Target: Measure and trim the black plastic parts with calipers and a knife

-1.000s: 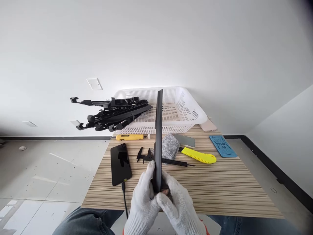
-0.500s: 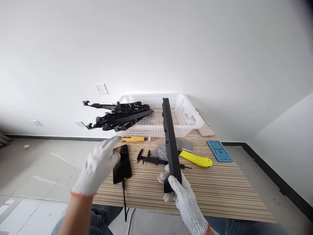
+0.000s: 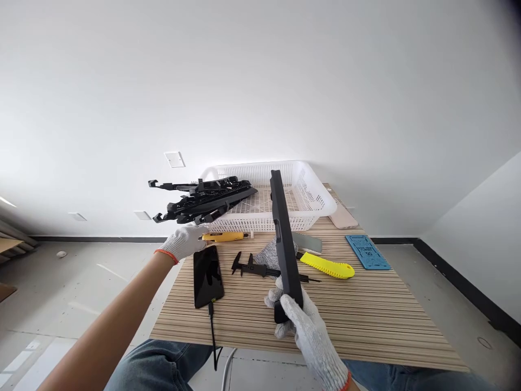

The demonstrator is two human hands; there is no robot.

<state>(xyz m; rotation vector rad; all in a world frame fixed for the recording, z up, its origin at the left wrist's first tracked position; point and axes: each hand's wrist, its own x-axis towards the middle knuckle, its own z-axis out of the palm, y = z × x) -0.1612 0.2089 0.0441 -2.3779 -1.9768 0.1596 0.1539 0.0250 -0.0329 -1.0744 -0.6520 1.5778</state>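
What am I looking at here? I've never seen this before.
There is no machine here: these are a person's own hands, seen by a camera worn on their head. The white-gloved right hand holds a long, narrow black part near its lower end. The white-gloved left hand is at the end of a slim yellow tool; whether they touch is unclear. On the striped, wood-look table stands a white slotted plastic basket, with a bundle of black parts jutting past its left side. Also there lie a flat black phone with a black cable, a black caliper, a bright yellow cutter and a flat blue plate.
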